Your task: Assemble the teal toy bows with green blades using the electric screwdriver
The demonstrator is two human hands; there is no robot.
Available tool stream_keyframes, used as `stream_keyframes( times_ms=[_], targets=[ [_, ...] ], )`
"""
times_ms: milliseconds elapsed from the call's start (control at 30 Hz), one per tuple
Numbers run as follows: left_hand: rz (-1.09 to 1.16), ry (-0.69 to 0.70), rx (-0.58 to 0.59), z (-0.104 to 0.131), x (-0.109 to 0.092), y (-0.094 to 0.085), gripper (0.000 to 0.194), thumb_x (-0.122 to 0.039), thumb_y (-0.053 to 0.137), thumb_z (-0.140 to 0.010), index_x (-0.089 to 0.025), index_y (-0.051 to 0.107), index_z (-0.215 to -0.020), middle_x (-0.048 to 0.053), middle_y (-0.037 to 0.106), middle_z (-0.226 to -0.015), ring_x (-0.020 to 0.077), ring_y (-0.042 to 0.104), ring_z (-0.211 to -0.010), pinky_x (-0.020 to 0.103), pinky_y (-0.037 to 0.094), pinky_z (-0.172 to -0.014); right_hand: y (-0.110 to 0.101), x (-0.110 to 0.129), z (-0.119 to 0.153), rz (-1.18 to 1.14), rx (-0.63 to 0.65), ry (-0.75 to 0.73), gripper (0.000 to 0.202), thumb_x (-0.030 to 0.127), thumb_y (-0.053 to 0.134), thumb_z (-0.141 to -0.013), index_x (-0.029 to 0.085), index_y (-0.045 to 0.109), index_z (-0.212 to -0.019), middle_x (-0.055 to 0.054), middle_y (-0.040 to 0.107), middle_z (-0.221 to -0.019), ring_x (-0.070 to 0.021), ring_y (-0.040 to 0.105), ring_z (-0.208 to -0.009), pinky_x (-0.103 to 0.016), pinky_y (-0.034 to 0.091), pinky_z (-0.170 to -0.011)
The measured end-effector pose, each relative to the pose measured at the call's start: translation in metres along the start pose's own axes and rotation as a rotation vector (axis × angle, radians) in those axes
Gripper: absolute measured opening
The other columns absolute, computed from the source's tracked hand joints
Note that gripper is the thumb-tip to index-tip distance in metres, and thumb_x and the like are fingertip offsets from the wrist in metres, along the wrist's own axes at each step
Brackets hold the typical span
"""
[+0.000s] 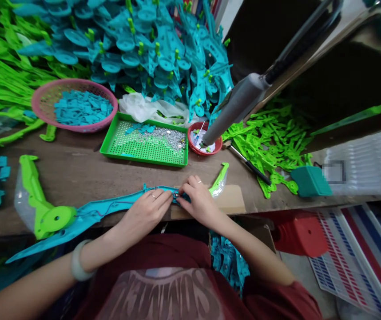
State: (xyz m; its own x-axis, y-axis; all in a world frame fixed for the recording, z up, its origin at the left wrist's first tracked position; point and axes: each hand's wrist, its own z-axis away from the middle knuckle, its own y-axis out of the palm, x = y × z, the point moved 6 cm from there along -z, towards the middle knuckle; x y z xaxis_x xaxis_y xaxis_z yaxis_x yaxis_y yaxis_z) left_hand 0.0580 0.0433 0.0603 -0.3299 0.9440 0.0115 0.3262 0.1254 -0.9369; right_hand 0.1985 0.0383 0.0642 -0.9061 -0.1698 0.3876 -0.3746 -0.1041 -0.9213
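Note:
A long blue plastic shell (110, 205) lies along the table's front edge, with a thin wire inside it. Green arms with clear film are fixed at its two ends, the larger green piece (55, 218) on the left. My left hand (150, 206) rests on the shell with its fingers together, the fingertips pressed at the shell's inner side. Close beside it, my right hand (199, 201) pinches at the same spot, where small dark parts show between the fingertips. What exactly the fingers hold is too small to make out. Cardboard (232, 199) lies under the shell's right end.
Behind stand a green tray (144, 158) of screws, a pink basket (73, 128) of blue pieces and a red basket (205, 152). A grey tool (237, 106) hangs at centre right. Green parts (273, 138) and a black-handled hammer (248, 164) lie right; blue parts (137, 40) pile up behind.

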Motion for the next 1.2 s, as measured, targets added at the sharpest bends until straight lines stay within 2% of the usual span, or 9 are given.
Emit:
stream_keyframes(
  times_ms=[167,333,467,633,700,833,900,1033,1200],
  targets=[
    [0.055,-0.009,-0.037,0.002,0.003,0.000,0.034,0.000,0.040,-0.095,-0.003,0.063,-0.120,0.014,0.071,-0.115,0.0257,0.066,-0.100,0.039,0.053,-0.087,0.006,0.004,0.003,-0.014,-0.011,-0.029,0.006,0.016,0.058,-0.096,0.018,0.061,-0.091,-0.010,0.057,-0.104,-0.0248,0.047,-0.101,-0.036,0.045,-0.084],
    [0.090,-0.019,-0.081,0.003,0.005,0.000,0.032,-0.002,0.039,-0.098,-0.004,0.064,-0.118,0.014,0.071,-0.115,0.0253,0.065,-0.100,0.038,0.052,-0.087,0.004,0.010,0.009,0.102,0.009,-0.279,0.015,0.018,0.048,-0.102,0.016,0.062,-0.097,-0.012,0.058,-0.108,-0.0242,0.044,-0.097,-0.036,0.045,-0.077],
    [0.119,-0.016,-0.078,0.003,0.006,-0.002,0.027,-0.006,0.042,-0.099,-0.007,0.067,-0.109,0.012,0.071,-0.106,0.0245,0.065,-0.098,0.037,0.052,-0.085,0.001,0.013,0.011,0.247,0.042,-0.426,0.018,0.016,0.045,-0.103,0.014,0.063,-0.099,-0.013,0.058,-0.112,-0.0240,0.046,-0.097,-0.037,0.046,-0.080],
    [0.082,0.027,-0.075,0.001,0.003,-0.005,0.026,-0.004,0.044,-0.097,-0.005,0.068,-0.108,0.013,0.072,-0.105,0.0251,0.064,-0.098,0.037,0.053,-0.084,0.006,0.012,0.018,0.372,0.110,-0.570,0.018,0.018,0.048,-0.102,0.016,0.064,-0.095,-0.011,0.061,-0.102,-0.0236,0.050,-0.094,-0.036,0.046,-0.075],
    [0.081,0.026,-0.086,0.001,0.003,-0.005,0.026,-0.004,0.044,-0.097,-0.006,0.068,-0.109,0.012,0.072,-0.106,0.0248,0.064,-0.099,0.037,0.053,-0.084,0.005,0.007,0.021,0.297,0.082,-0.549,0.019,0.018,0.046,-0.103,0.016,0.065,-0.102,-0.010,0.062,-0.103,-0.0218,0.052,-0.093,-0.034,0.047,-0.077],
    [0.052,0.016,-0.061,-0.001,0.002,-0.003,0.028,-0.003,0.044,-0.097,-0.006,0.068,-0.112,0.011,0.073,-0.108,0.0249,0.064,-0.101,0.037,0.053,-0.086,-0.003,-0.007,0.016,0.103,-0.018,-0.360,0.027,0.014,0.040,-0.105,0.014,0.060,-0.122,-0.010,0.062,-0.105,-0.0187,0.055,-0.093,-0.030,0.045,-0.079],
    [0.033,0.023,-0.052,-0.001,0.001,-0.002,0.028,-0.003,0.045,-0.096,-0.005,0.068,-0.111,0.012,0.073,-0.108,0.0253,0.064,-0.101,0.038,0.053,-0.087,-0.003,-0.007,0.010,0.135,-0.025,-0.326,0.025,0.015,0.041,-0.105,0.014,0.062,-0.118,-0.009,0.062,-0.100,-0.0191,0.054,-0.089,-0.032,0.042,-0.078],
    [0.034,0.038,-0.061,-0.002,0.000,-0.004,0.025,-0.004,0.046,-0.096,-0.008,0.067,-0.110,0.012,0.073,-0.105,0.0252,0.065,-0.099,0.038,0.052,-0.087,-0.001,-0.001,0.001,0.340,-0.026,-0.342,0.018,0.019,0.049,-0.103,0.015,0.065,-0.096,-0.008,0.062,-0.092,-0.0206,0.049,-0.082,-0.035,0.034,-0.074],
    [0.024,0.024,-0.036,-0.005,-0.001,-0.007,0.025,-0.004,0.046,-0.096,-0.010,0.066,-0.108,0.011,0.073,-0.101,0.0243,0.065,-0.094,0.037,0.051,-0.084,-0.006,-0.001,0.014,0.406,-0.046,-0.344,0.013,0.020,0.056,-0.100,0.016,0.065,-0.091,-0.007,0.063,-0.090,-0.0236,0.045,-0.089,-0.037,0.030,-0.076]
  ],
)
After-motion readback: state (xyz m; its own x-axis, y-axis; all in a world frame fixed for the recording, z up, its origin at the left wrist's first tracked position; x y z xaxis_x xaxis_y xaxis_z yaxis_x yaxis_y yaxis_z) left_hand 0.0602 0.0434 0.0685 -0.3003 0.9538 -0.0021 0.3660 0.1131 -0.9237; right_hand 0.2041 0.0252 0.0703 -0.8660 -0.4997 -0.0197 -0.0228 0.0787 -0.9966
